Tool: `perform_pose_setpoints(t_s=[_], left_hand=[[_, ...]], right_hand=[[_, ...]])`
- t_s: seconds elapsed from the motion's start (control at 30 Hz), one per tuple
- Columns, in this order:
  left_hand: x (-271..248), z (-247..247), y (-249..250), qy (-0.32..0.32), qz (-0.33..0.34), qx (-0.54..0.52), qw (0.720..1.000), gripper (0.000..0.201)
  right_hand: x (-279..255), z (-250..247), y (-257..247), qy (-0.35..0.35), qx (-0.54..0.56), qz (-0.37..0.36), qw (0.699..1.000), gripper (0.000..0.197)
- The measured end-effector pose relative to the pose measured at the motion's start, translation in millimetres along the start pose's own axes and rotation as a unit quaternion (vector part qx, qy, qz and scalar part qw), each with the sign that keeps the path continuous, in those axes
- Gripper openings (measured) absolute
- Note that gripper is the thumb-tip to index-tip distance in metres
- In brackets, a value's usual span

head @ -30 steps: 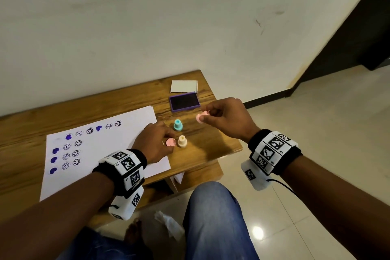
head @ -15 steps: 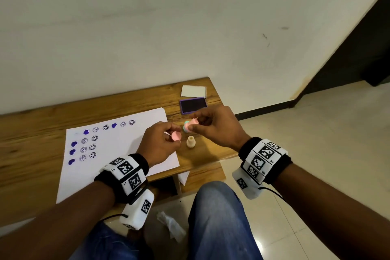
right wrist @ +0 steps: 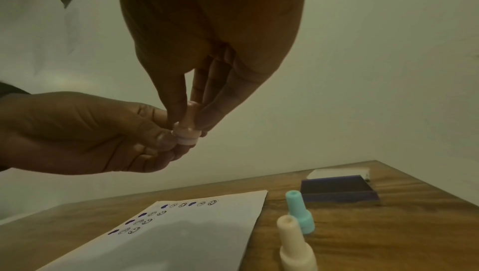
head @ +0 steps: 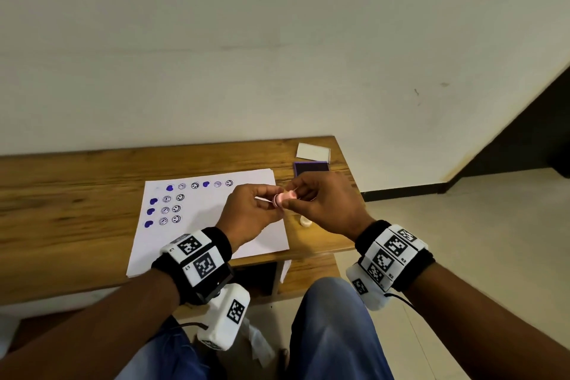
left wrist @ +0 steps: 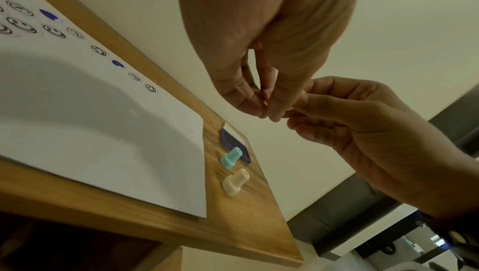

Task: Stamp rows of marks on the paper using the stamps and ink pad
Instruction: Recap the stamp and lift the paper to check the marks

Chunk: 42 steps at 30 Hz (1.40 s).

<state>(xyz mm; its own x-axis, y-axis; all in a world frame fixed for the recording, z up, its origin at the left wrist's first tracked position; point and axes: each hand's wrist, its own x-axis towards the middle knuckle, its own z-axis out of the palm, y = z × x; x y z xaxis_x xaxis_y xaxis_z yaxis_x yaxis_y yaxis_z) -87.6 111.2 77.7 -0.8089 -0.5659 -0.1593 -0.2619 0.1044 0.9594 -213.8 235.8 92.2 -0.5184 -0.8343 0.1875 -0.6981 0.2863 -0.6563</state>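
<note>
We sat at a wooden bench (head: 77, 194) set against a pale wall (head: 277, 40), blue-jeaned knees (head: 333, 333) over a light tiled floor (head: 462, 241). Nearest us, above the bench's front right corner, our left hand (head: 246, 216) and right hand (head: 324, 210) met in the air around a pink stamp (head: 282, 198). The right hand pinched its stem between thumb and fingertips, and the left hand pinched its wide base. Under the left hand lay the paper (head: 200, 225), bearing rows of smiley rings and solid blue marks toward its far edge. Right of the paper stood a cream stamp (head: 306, 222). Beyond it, near the wall, sat the purple ink pad (head: 311, 168) with a white lid (head: 313, 151) just behind.

The head view hid a teal stamp (right wrist: 298, 212) behind our hands; both wrist views showed it upright between the cream stamp and the ink pad. The right wrist view alone showed the pink stamp's white rim (right wrist: 186, 142) at the base. The left wrist view barely caught that stamp.
</note>
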Motion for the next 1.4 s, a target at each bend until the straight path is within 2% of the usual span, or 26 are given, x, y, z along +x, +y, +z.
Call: perform_pose_setpoints(t_s=[0.37, 0.57, 0.67, 0.73, 0.83, 1.03, 1.13, 1.23, 1.3, 1.4], left_hand=[[-1.7, -11.4, 1.9, 0.005, 0.006, 0.009, 1.0, 0.041], [-0.5, -13.6, -0.9, 0.018, 0.008, 0.012, 1.0, 0.03], [-1.1, -13.6, 1.6, 0.02, 0.014, -0.008, 1.0, 0.026], [-2.0, -12.9, 3.4, 0.02, 0.02, -0.021, 0.999, 0.028], [-3.0, -11.6, 5.8, 0.017, 0.025, -0.03, 0.999, 0.03], [-4.5, -4.4, 9.9, 0.001, 0.061, -0.041, 0.997, 0.031], [-0.9, 4.6, 3.9, -0.018, 0.079, 0.024, 0.996, 0.034], [7.2, 17.1, -12.8, -0.013, 0.085, 0.15, 0.985, 0.051], [14.8, 24.5, -26.8, -0.005, 0.095, 0.258, 0.961, 0.051], [27.0, 33.1, -46.6, -0.016, 0.086, 0.401, 0.912, 0.053]], right_hand=[[6.1, 9.5, -0.4, -0.012, 0.006, -0.009, 1.0, 0.025], [7.9, 10.8, 1.5, -0.039, 0.03, 0.021, 0.999, 0.031], [8.1, 9.5, 0.9, -0.031, 0.074, 0.061, 0.995, 0.034], [7.9, 8.3, 0.0, -0.044, 0.154, 0.105, 0.981, 0.031], [4.7, 6.8, -2.0, -0.073, 0.293, 0.144, 0.942, 0.025], [0.2, 5.3, 6.7, -0.077, 0.381, 0.177, 0.904, 0.026], [-1.2, 2.4, 18.5, -0.08, 0.355, 0.184, 0.913, 0.024], [-0.7, -0.3, 43.2, -0.054, 0.268, 0.209, 0.939, 0.023], [0.0, -2.3, 66.5, -0.019, 0.235, 0.248, 0.94, 0.025], [-0.4, -4.0, 99.0, 0.014, 0.215, 0.292, 0.932, 0.027]])
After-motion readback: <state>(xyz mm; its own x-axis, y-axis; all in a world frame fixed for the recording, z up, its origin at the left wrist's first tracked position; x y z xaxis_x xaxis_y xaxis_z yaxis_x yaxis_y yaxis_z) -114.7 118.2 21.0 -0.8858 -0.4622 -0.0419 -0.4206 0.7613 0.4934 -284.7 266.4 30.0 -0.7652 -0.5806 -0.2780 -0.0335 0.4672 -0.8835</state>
